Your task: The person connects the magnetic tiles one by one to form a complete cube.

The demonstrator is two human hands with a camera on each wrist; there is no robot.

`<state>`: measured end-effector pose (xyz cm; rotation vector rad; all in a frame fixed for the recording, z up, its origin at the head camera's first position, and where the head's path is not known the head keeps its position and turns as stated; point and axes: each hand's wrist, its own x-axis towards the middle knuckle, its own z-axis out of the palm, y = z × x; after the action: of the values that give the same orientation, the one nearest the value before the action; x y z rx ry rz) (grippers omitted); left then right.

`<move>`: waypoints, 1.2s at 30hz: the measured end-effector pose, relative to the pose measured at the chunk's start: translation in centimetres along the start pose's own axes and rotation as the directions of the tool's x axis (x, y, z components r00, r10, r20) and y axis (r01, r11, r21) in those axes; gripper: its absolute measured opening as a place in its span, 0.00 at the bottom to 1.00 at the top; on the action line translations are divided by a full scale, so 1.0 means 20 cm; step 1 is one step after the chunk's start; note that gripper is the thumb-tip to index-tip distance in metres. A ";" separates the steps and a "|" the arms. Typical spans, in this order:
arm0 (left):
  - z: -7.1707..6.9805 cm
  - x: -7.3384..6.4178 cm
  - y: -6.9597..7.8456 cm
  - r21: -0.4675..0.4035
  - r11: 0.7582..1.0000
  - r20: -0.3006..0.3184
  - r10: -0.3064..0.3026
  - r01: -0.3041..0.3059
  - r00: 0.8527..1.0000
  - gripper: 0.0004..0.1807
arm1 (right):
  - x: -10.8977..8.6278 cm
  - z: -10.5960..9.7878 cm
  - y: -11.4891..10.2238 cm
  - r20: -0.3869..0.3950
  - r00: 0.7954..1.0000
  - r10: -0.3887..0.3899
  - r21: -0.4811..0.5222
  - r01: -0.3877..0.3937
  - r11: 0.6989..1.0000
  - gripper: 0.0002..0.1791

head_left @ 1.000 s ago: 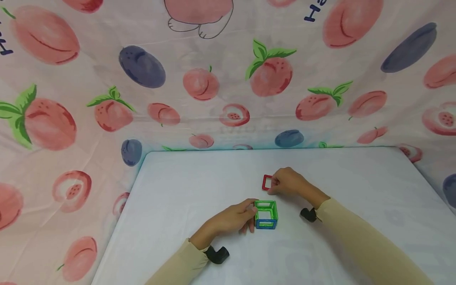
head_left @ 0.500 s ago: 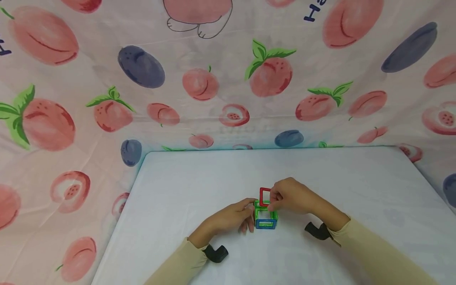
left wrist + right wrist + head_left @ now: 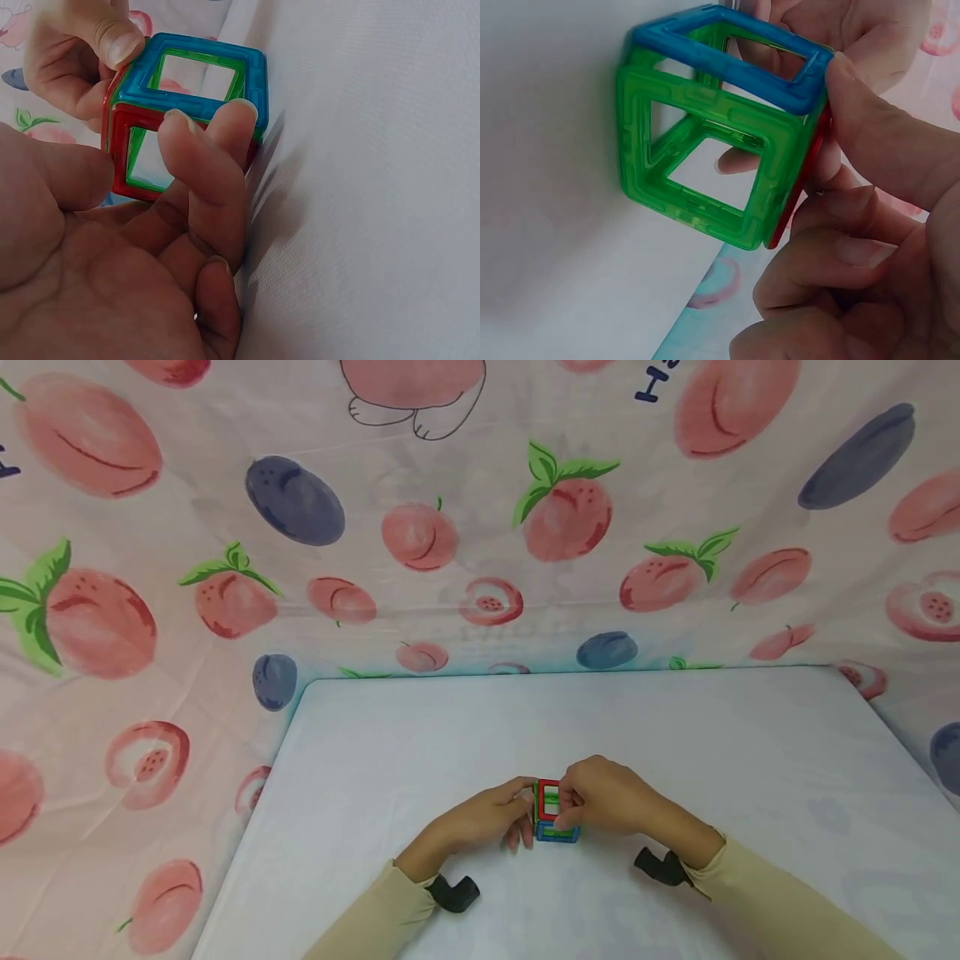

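A small cube of square magnetic tiles, with blue and green frames, stands on the white table; its blue front tile (image 3: 557, 837) faces the person. My left hand (image 3: 482, 818) holds the cube's left side, where the left wrist view shows a red side tile (image 3: 120, 150) between thumb and fingers. Over the cube's top lies a red square tile (image 3: 541, 802), its right part hidden by my right hand (image 3: 611, 797), which pinches it. From the right wrist view, that tile appears edge-on along the green side tile (image 3: 705, 94), with the right thumb (image 3: 877, 127) at the blue tile's corner.
The white table (image 3: 420, 727) extends around both hands. Behind it and along its left side hangs a fruit-printed cloth (image 3: 450, 468). Each wrist carries a black mount, one by the left cuff (image 3: 453, 893) and another by the right cuff (image 3: 663, 867).
My right hand has brought the red tile from the table behind the cube toward the person and laid it over the cube's top. The left hand has stayed at the cube's left side.
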<state>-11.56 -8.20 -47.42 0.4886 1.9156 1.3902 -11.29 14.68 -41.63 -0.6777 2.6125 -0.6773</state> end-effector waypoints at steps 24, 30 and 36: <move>0.02 -0.01 0.04 0.000 0.994 -0.177 -0.109 0.111 0.978 0.20 | -0.10 0.09 0.14 -0.008 0.935 0.355 0.465 -0.311 0.829 0.23; 0.02 0.01 0.03 -0.073 0.993 -0.104 -0.098 0.091 0.990 0.15 | -0.12 0.15 0.20 0.174 0.964 0.202 0.708 -0.265 0.654 0.23; 0.02 0.02 0.02 -0.114 0.991 -0.062 -0.071 0.064 0.996 0.13 | -0.12 0.18 0.21 0.167 0.973 0.161 0.780 -0.230 0.582 0.20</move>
<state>-11.48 -7.47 -47.15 0.3247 1.8762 1.4765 -9.29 17.92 -46.27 -0.1088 1.9220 -1.5544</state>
